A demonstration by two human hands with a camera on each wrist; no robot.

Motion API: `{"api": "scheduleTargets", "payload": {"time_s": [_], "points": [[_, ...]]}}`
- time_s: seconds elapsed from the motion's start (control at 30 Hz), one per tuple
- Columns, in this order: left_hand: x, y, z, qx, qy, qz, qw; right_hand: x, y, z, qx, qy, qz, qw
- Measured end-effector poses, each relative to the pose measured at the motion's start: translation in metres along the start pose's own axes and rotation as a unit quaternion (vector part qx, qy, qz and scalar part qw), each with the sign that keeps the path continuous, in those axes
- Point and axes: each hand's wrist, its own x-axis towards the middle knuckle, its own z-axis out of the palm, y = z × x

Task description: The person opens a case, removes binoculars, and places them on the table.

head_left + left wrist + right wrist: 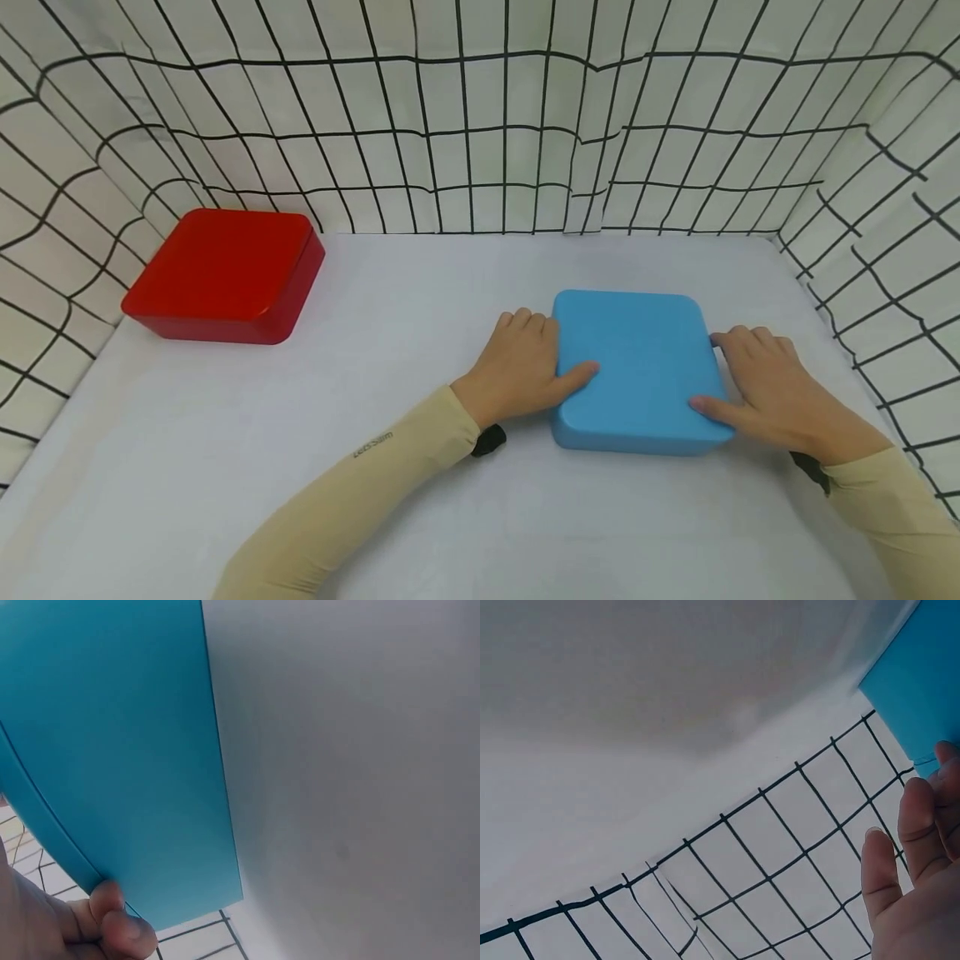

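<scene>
Although shaped as a blue box (637, 350), nearly square and round-cornered, with a long axis hard to tell, lies between the fingers of left hand (517, 367) and right hand (768, 392), grasped at opposite sides with thumbs on top. Faces broad side up; looks smooth, plastic-like, with a seam (46, 808) reaching the left fingertips. Contrasts with a glossy red box (217, 267), well left of the left fingers.

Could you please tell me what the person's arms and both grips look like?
The left sleeve and right sleeve are beige and close-fitting; dark lettering marks the left one. Small black pieces show at both wrists. The left grip and right grip wear no gloves.
</scene>
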Motion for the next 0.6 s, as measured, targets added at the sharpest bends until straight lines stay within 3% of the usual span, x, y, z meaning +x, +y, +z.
{"api": "scheduleTargets", "payload": {"time_s": [0.6], "points": [[0.013, 0.018, 0.005, 0.01, -0.012, 0.01, 0.9998, -0.01, 0.021, -0.001, 0.002, 0.0, 0.006, 1.0]]}}
